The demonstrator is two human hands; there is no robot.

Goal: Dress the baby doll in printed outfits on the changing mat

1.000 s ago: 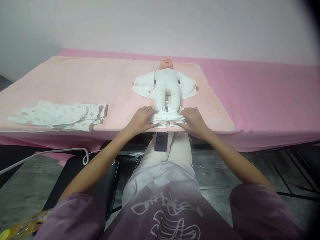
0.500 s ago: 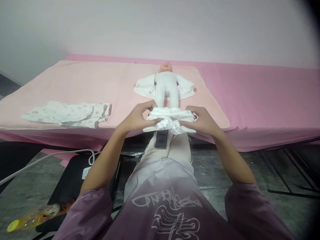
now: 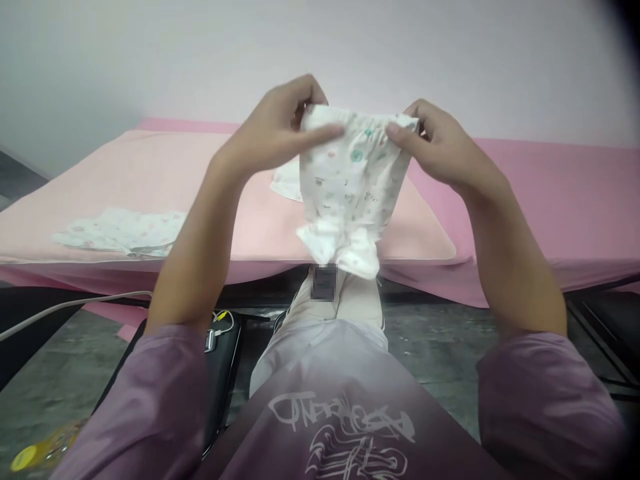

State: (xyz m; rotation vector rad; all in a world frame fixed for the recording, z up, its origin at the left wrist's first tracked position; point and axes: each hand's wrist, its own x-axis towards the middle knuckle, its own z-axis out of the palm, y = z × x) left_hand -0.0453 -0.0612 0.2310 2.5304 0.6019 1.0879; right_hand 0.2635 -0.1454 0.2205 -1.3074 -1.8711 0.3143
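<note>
A small pair of white printed baby pants [image 3: 350, 177] hangs in front of me, waistband up and its two legs dangling below. My left hand [image 3: 295, 127] pinches one end of the waistband, the thumb lying across the front. At the other end, my right hand [image 3: 425, 137] grips it between thumb and fingers. The baby doll on the bed is hidden behind the pants; only a piece of its white top [image 3: 287, 181] shows at the left. A folded printed baby garment [image 3: 120, 230] lies on the bed, partly behind my left forearm.
A peach mat [image 3: 240, 227] covers part of the pink-sheeted bed [image 3: 540, 207] against the wall. A black chair [image 3: 225, 360] with a white cable and small device stands at my left. Below it is a yellow-capped bottle [image 3: 45, 450]. Dark chair frames are at the right.
Both hands have risen and moved apart, lifting the bunched pants so they hang open by the waistband. The pants now cover the doll, which was in view before.
</note>
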